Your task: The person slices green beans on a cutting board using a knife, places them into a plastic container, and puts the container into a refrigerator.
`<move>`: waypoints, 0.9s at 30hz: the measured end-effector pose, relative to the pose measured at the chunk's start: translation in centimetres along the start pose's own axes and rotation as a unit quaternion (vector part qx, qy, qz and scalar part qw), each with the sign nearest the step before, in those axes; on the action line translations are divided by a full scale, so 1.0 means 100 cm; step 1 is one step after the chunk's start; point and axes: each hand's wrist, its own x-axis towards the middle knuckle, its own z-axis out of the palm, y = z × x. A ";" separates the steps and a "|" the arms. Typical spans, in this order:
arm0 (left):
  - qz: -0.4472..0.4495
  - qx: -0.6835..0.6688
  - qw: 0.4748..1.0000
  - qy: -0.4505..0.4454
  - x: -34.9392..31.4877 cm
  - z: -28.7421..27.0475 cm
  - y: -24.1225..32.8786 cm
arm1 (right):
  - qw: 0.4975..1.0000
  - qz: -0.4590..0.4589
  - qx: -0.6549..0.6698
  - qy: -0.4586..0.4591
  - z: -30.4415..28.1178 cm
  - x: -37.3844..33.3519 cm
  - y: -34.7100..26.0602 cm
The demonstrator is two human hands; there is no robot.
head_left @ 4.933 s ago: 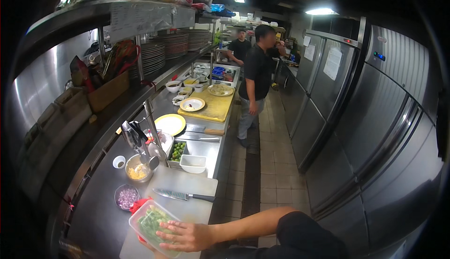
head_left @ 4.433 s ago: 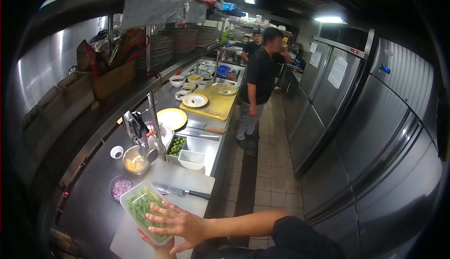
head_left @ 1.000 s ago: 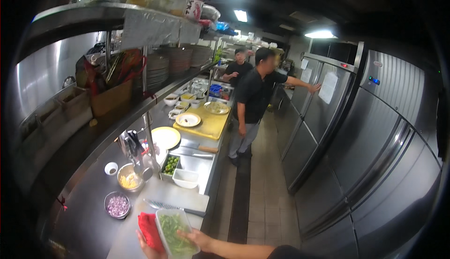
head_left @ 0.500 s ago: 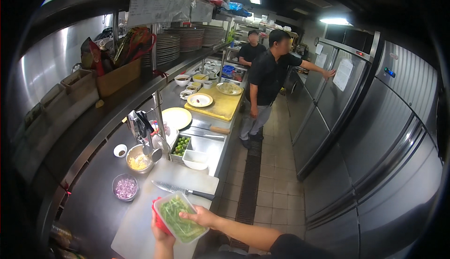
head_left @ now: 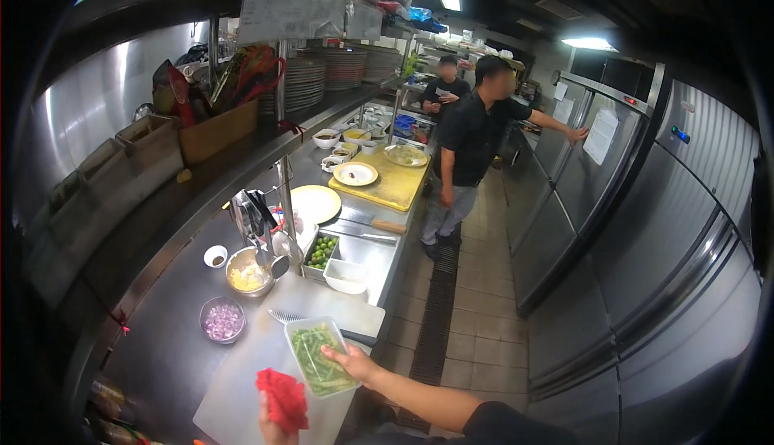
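In my right hand (head_left: 352, 363) is a clear plastic container (head_left: 316, 355) of cut green vegetables, gripped at its near right side with the thumb on top. My left hand (head_left: 276, 426) is closed on a crumpled red cloth (head_left: 282, 399), just left of the container and apart from it. Both are over a white cutting board (head_left: 242, 380). A knife (head_left: 286, 316) lies on the board beyond the container, which covers most of it. To the left stands a bowl of chopped purple onion (head_left: 222, 321).
Beyond the board are a metal bowl with yellow bits (head_left: 249, 275), green limes (head_left: 322, 251) in a metal tray and a white tub (head_left: 347, 276). Farther off lies a yellow cutting board (head_left: 379, 179). A person (head_left: 476, 139) touches the steel refrigerator (head_left: 564, 155); another person (head_left: 446, 90) stands behind.
The red cloth has come out from under the container, moving down and left with my left hand. My right hand now holds the container alone, slightly farther right.
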 end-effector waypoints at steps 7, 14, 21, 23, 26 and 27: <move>0.083 0.173 0.957 0.215 -0.014 0.011 0.050 | 0.999 0.043 -0.012 -0.015 -0.005 -0.004 0.010; -0.022 -0.146 0.987 0.069 0.011 -0.021 -0.012 | 0.998 0.014 -0.018 -0.052 0.016 0.002 0.031; -0.029 -0.067 0.997 -0.004 0.008 -0.018 -0.017 | 0.996 -0.023 -0.082 -0.005 0.020 -0.006 0.030; -0.031 0.008 0.999 -0.032 0.016 -0.040 -0.001 | 0.996 -0.029 -0.086 0.015 0.011 -0.009 0.029; 0.078 0.279 0.953 0.094 0.029 -0.072 0.007 | 0.997 -0.009 -0.070 0.026 0.000 -0.019 0.024; 0.128 0.414 0.889 0.147 0.034 -0.083 0.007 | 0.998 0.001 -0.061 0.026 -0.004 -0.022 0.022</move>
